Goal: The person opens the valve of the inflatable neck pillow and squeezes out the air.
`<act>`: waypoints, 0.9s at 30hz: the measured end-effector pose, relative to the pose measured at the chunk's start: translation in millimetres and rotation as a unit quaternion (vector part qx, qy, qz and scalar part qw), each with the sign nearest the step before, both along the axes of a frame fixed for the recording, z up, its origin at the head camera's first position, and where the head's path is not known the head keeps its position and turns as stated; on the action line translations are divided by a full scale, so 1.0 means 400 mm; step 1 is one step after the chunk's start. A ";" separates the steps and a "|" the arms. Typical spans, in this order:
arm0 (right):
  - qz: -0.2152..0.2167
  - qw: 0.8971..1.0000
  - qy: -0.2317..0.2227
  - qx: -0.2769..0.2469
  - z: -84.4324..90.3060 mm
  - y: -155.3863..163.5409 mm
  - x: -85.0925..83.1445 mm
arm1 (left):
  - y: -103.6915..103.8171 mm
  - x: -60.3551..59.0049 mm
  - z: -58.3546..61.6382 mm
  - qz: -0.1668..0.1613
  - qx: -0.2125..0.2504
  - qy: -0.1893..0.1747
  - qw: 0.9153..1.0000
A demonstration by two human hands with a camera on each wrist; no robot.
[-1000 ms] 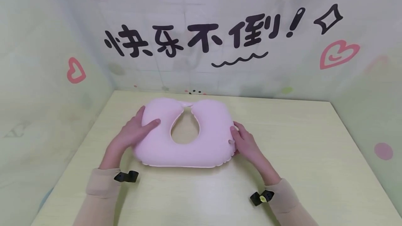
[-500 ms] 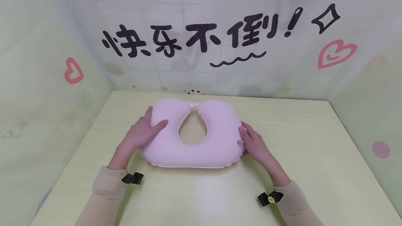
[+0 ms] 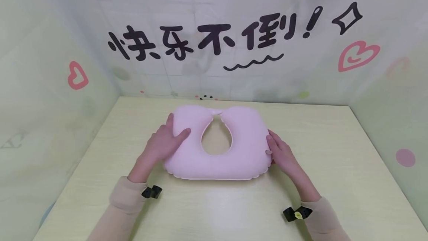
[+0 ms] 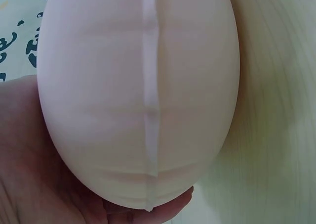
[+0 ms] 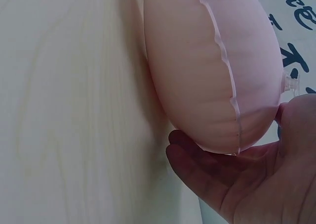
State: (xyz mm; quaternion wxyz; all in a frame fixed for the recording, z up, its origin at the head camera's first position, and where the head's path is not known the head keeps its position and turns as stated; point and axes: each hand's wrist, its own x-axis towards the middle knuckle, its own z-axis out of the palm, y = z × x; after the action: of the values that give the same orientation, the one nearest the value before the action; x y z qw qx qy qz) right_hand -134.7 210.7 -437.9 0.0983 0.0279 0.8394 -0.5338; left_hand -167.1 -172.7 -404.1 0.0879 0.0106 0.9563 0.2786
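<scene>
A puffed-up pink inflatable neck pillow (image 3: 219, 167) lies near the middle of the table, its closed long side toward the person and its narrow opening toward the back wall. My left hand (image 3: 163, 142) grips its left side, thumb on top and fingers round the outer edge. On the right side, my right hand (image 3: 283, 156) holds the pillow with the thumb on top and fingers curling under. Beside that thumb sits a small clear valve (image 5: 290, 83). In the left wrist view, the pillow's seam (image 4: 151, 110) runs down its rounded side, fingertips showing beneath.
The pale wood-grain table (image 3: 214, 211) ends at a printed fabric wall (image 3: 187, 81) behind, with side panels (image 3: 394, 129) at left and right. A black wrist camera (image 3: 152, 192) is strapped on each sleeve cuff.
Both hands have moved to the right together, carrying the neck pillow along the table with them. Their hold on its two sides looks the same.
</scene>
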 end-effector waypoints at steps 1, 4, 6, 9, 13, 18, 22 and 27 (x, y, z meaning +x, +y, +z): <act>-0.002 1.000 0.000 0.002 0.001 0.004 0.001 | 0.006 0.000 0.000 -0.001 0.000 0.000 1.000; -0.005 1.000 0.001 0.006 0.003 0.018 0.004 | 0.021 0.002 0.001 -0.006 0.002 -0.001 1.000; -0.006 1.000 0.003 0.008 0.004 0.027 0.005 | 0.030 0.004 0.003 -0.009 0.005 -0.002 1.000; -0.005 1.000 0.004 0.008 0.004 0.040 0.007 | 0.041 0.008 0.005 -0.016 0.013 -0.003 1.000; -0.006 1.000 0.003 0.002 0.005 0.055 0.010 | 0.054 0.010 0.008 -0.026 0.020 -0.004 0.999; -0.007 1.000 0.004 -0.007 0.001 0.071 0.011 | 0.064 0.010 0.011 -0.028 0.020 -0.012 0.999; -0.005 1.000 0.013 -0.001 0.002 0.081 0.015 | 0.063 0.011 0.018 -0.033 0.025 -0.018 0.999; -0.021 0.998 0.043 0.032 0.017 0.095 0.028 | 0.057 0.017 0.031 -0.048 0.031 -0.015 0.998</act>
State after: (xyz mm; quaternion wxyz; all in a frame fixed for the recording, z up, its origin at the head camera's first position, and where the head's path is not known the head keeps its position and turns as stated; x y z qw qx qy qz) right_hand -123.3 248.6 -431.1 0.0499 0.0252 0.8590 -0.5089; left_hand -160.4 -150.0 -391.5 0.1148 0.0548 0.9442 0.3037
